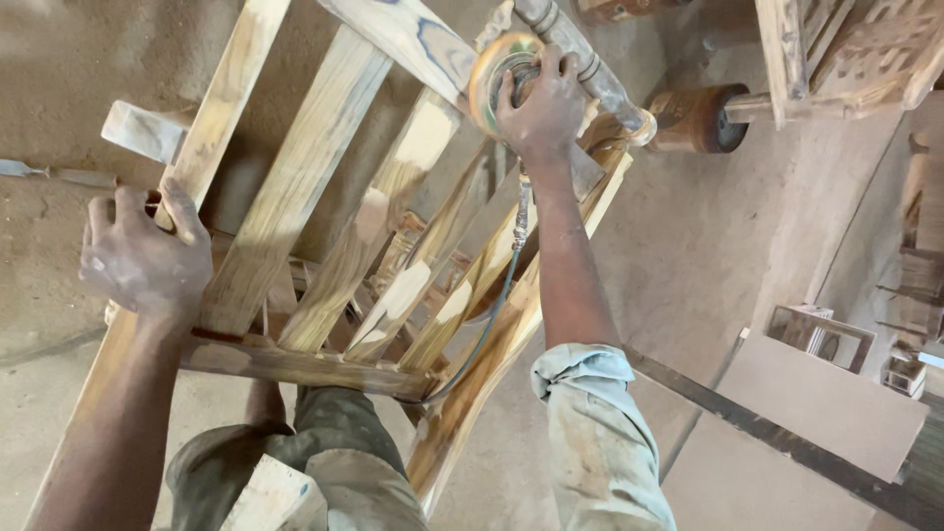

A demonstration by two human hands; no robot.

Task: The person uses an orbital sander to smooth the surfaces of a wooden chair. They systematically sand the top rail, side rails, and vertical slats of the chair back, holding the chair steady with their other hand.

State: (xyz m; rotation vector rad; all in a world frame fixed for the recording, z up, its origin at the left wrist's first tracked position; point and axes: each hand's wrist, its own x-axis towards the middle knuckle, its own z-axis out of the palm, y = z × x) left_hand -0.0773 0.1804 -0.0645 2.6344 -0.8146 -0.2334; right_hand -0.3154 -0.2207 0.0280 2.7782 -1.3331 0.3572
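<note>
Left hand [143, 258] is gripping the outer rail of the slatted wooden chair frame [295, 187], fingers clenched round it; right hand [541, 103] is grasping a disc sander [497, 74], pressing it against the frame's upper rail, beside the turned leg [590, 69]

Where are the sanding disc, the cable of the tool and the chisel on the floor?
sanding disc [489, 71], head view, on its orange rim.
cable [489, 320], head view, on its middle stretch below the right forearm.
chisel [44, 174], head view, on its shaft at the left edge.
</note>
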